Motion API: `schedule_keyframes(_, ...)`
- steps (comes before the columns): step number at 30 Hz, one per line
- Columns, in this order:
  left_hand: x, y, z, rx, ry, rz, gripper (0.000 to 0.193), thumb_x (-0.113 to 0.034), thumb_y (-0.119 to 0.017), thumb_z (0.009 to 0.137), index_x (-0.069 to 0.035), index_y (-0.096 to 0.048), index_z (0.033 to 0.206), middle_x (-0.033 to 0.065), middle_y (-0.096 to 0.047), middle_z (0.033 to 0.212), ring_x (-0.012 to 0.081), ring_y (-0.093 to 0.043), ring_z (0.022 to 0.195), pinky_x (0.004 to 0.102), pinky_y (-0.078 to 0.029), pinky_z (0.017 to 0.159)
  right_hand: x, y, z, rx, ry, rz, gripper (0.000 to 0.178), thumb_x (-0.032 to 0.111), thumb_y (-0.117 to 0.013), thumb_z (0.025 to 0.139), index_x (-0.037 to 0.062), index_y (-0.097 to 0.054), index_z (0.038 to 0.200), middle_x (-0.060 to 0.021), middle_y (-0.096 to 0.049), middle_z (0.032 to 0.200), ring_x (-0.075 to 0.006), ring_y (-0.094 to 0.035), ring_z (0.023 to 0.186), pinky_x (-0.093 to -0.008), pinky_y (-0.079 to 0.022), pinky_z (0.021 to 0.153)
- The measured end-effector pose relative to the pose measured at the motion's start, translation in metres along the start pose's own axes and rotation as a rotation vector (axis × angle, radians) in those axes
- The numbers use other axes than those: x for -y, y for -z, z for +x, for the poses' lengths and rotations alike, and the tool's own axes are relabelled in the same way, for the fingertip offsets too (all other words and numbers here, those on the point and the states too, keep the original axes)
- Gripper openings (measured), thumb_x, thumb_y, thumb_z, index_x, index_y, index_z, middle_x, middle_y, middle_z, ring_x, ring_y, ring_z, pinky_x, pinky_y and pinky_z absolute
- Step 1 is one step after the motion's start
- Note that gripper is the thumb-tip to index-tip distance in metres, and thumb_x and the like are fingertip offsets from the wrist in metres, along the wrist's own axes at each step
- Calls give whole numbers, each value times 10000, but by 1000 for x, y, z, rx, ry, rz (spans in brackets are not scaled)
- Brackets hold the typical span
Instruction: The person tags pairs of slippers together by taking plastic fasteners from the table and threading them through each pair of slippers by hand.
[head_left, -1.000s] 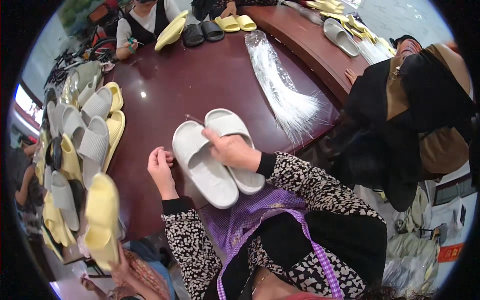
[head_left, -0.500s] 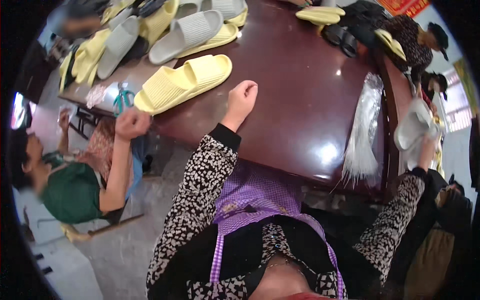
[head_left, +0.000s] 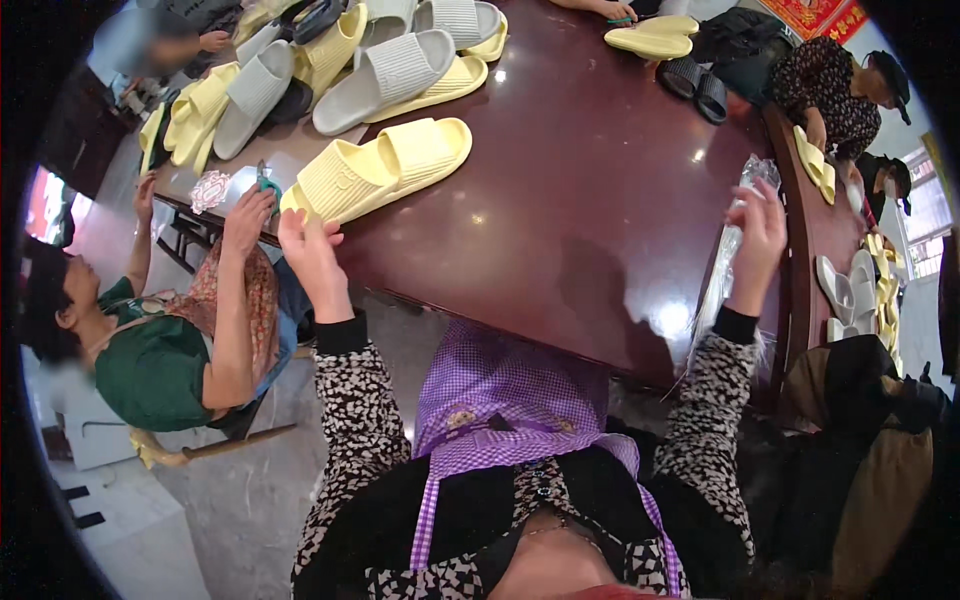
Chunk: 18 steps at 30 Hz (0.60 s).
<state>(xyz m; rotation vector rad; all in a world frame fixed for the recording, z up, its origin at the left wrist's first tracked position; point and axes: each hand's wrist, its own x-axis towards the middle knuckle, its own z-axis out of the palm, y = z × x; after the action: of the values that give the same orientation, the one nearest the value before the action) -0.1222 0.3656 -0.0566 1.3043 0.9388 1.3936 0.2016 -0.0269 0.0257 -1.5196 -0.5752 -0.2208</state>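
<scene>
A pair of pale yellow ribbed slippers (head_left: 345, 180) lies on the dark red table in front of me, to the left. My left hand (head_left: 315, 262) is at the table edge by their nearer left end, its fingers extended; whether they touch the slippers I cannot tell. On the right, my right hand (head_left: 758, 240) is raised over a clear plastic bag (head_left: 722, 268) of thin white strips, with its fingers apart and nothing in them. My arm and hand cover part of this bag.
Grey and yellow slippers (head_left: 385, 85) are heaped at the far left. At my left, a person in green (head_left: 155, 365) holds teal-handled scissors (head_left: 268, 185). Grey slippers (head_left: 848, 290) stand on the right-hand surface. Black slippers (head_left: 693, 85) lie at the far right, near other people.
My left hand has moved left to the yellow slippers, and its fist has opened. My right hand has left the grey slippers and come over the bag. The person in green has grasped the scissors.
</scene>
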Motion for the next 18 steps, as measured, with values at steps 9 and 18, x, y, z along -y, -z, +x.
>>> schedule_keyframes(9,6,21,20,360,508,-380,433,-109,-517,900,63,-401,1280,158,-572,1085,246,-617,858,391,-538,758,-32,-108,-105,557,-317,99,338,87,-502,933,-8,-483,1257,-89,-639,995,-111,-600,792,-232,-496,669)
schedule_keyframes(18,-33,-20,-90,661,693,-504,406,-87,-463,924,86,-408,1286,180,-573,1160,257,-625,902,409,-527,844,-22,-106,-117,274,-556,253,368,166,-476,955,-51,-459,1252,-91,-626,1010,-119,-596,857,-240,-510,675)
